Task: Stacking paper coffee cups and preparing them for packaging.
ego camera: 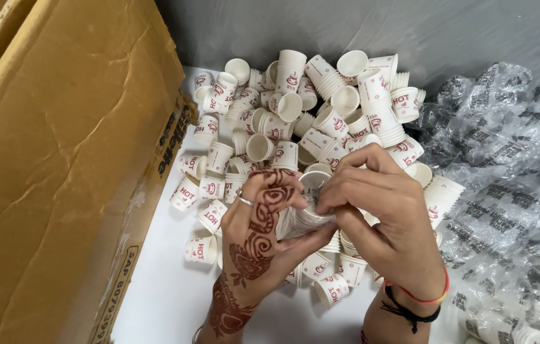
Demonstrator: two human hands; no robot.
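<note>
Between both hands' fingers (pixel 346 191), stacked cups (pixel 305 213)

Both hands meet over a heap of small white paper cups (pixel 295 121) with red print, spread on a white table (pixel 161 293). The left hand (pixel 260 223), patterned with dark red henna and wearing a ring, wraps around a short stack of cups (pixel 305 213). The right hand (pixel 381 210), with threads tied at the wrist, pinches the rim of the top cup. A big cardboard box (pixel 59 159) stands at the left, and crumpled clear plastic bags (pixel 505 165) with dark print lie at the right
</note>
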